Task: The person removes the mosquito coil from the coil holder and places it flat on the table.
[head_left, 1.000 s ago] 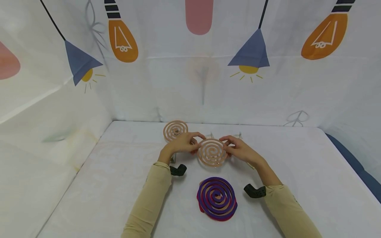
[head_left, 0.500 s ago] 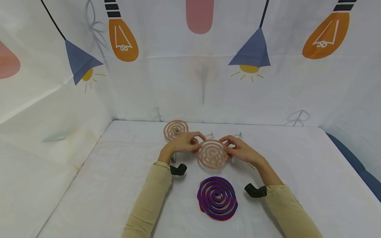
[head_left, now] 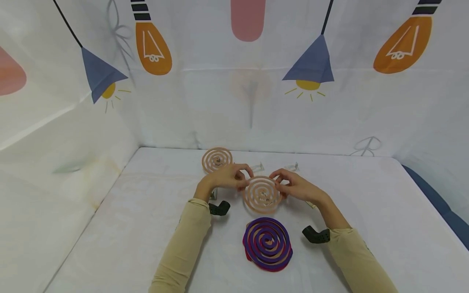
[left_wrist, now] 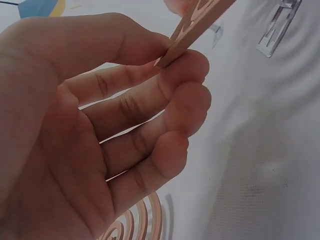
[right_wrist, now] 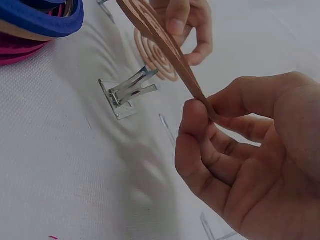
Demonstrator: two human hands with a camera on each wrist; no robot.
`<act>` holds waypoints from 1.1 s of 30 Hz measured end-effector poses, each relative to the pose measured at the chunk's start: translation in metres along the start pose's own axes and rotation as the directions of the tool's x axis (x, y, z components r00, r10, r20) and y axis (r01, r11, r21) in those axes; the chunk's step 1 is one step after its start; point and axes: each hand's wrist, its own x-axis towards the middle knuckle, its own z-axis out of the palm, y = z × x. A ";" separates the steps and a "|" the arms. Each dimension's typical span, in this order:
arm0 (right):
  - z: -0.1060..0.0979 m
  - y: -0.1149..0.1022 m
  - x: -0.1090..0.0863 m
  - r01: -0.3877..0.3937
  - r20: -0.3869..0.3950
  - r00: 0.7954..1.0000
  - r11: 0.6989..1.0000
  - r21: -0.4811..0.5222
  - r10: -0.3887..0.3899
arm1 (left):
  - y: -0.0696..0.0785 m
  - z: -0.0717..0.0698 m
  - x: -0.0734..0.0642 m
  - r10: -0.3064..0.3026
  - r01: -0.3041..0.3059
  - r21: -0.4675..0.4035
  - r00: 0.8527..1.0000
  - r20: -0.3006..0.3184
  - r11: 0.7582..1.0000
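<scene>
A tan mosquito coil [head_left: 261, 211] is held flat between both hands, above a small metal stand [right_wrist: 125, 95] that shows through its rings in the head view. My left hand [head_left: 227, 176] pinches the coil's left edge between thumb and fingers; the left wrist view shows its tan rim [left_wrist: 195, 32] edge-on. At the opposite edge, my right hand [head_left: 298, 186] pinches it too, the other fingers curled below. In the right wrist view the stand's upright prongs stand apart from the coil [right_wrist: 172, 55], below it.
Behind my left hand, a second tan coil [head_left: 210, 167] has a metal bit at its centre. Nearer me lies a stack of purple, red and tan coils [head_left: 267, 248]. More metal stands [head_left: 292, 167] lie at the back and beside both wrists on the white table [head_left: 124, 228].
Both hands keep their pinch on the mosquito coil, which has come slightly down and toward me. The metal stand now shows through its middle. The stack has not moved.
</scene>
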 end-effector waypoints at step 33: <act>-0.002 -0.006 -0.007 0.024 0.191 0.981 1.000 0.002 -0.024 | 0.020 0.000 -0.006 -0.072 0.093 -0.100 0.978 0.198 0.991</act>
